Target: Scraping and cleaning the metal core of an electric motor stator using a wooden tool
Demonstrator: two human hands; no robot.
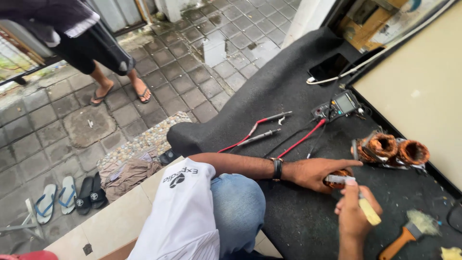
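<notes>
- Nearest to me is the person's knee in blue jeans (238, 207), with a white sleeve (185, 212) over it, as they sit at the edge of the dark felt mat (288, 96).
- The right hand (353, 216) is closed around a tool with a pale yellow handle (369, 212); its metal tip (337, 179) rests on the work.
- The left hand (315, 172), a black watch (277, 169) on its wrist, is clamped over a small copper-wound coil (340, 174) on the mat, forefinger stretched out towards the other parts.
- The two hands are close together, meeting at that coil, which is mostly hidden beneath the left palm.
- To do this well, I'd judge the left hand should pin the coil firmly so it cannot roll, and the tip should work gently: fine copper winding nicks easily.
- Keeping the tip angled away from the holding fingers looks wise.
- Just beyond the forefinger sits a cluster of copper-wound stator pieces (392, 149).
- A multimeter (339, 105) lies farther back, its red test leads (255, 130) trailing across the mat.
- A wooden-handled brush (409, 233) lies to the right of the right hand.
- Another person in flip-flops (120, 91) stands on the wet paving, well apart.
</notes>
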